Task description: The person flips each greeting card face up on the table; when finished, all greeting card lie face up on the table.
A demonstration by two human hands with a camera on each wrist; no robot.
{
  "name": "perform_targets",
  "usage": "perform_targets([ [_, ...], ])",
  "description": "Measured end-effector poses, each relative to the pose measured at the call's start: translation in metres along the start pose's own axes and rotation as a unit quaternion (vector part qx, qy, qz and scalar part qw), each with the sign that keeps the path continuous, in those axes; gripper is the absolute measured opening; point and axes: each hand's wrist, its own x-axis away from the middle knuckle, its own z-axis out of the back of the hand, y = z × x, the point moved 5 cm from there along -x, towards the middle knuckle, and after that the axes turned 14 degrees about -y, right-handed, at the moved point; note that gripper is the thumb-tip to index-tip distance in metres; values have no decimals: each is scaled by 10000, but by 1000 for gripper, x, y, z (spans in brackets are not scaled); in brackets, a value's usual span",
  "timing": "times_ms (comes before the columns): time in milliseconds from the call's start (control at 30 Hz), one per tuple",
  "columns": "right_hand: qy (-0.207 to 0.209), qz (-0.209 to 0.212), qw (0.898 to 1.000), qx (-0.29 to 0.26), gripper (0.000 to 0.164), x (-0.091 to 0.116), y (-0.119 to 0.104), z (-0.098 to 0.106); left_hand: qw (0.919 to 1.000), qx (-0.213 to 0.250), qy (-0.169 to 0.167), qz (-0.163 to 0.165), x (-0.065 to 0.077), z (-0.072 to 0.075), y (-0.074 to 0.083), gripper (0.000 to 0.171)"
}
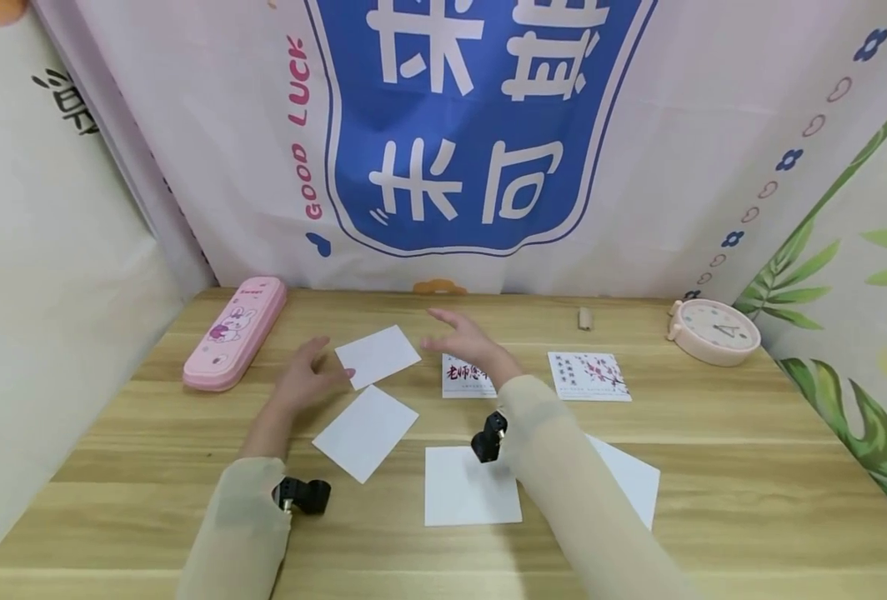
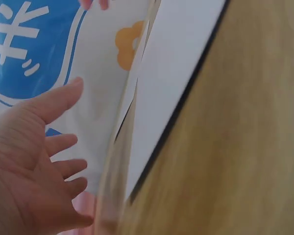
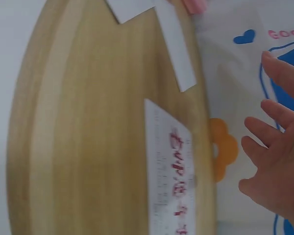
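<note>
My left hand point(image 1: 311, 381) reaches over the table at the left edge of a blank white card point(image 1: 378, 355), its fingers spread and holding nothing. In the left wrist view the palm of that hand point(image 2: 34, 161) faces the wall cloth. To the right of the same card, my right hand point(image 1: 468, 340) hovers with parted fingers, partly covering a card with red writing point(image 1: 464, 382). The right wrist view also has this hand point(image 3: 277, 142) holding nothing. A second blank card point(image 1: 366, 433) lies just in front of the first.
Nearer me lie a white card point(image 1: 466, 500) and another point(image 1: 631, 479), partly behind my right sleeve. A card with printed blossoms point(image 1: 589, 377) is at right. A pink pencil case point(image 1: 235, 335), a small beige block point(image 1: 584, 318) and a pink clock point(image 1: 716, 332) stand further back.
</note>
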Motion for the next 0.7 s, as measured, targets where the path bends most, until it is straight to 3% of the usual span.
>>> perform_targets([
  [200, 55, -99, 9999, 46, 65, -11, 15, -19, 9927, -1122, -55, 430, -1, -9, -15, 90],
  [333, 97, -285, 9991, 292, 63, -15, 18, -27, 9858, -1564, -69, 604, -4, -17, -19, 91],
  [533, 67, -533, 9959, 724, 59, -18, 24, -28, 9823, -1733, 75, 704, -9, -21, -17, 86],
  [700, 126, -485, 9931, 1058, 54, -20, 28, -28, 9818, -1757, 142, 712, -11, -21, -14, 82],
])
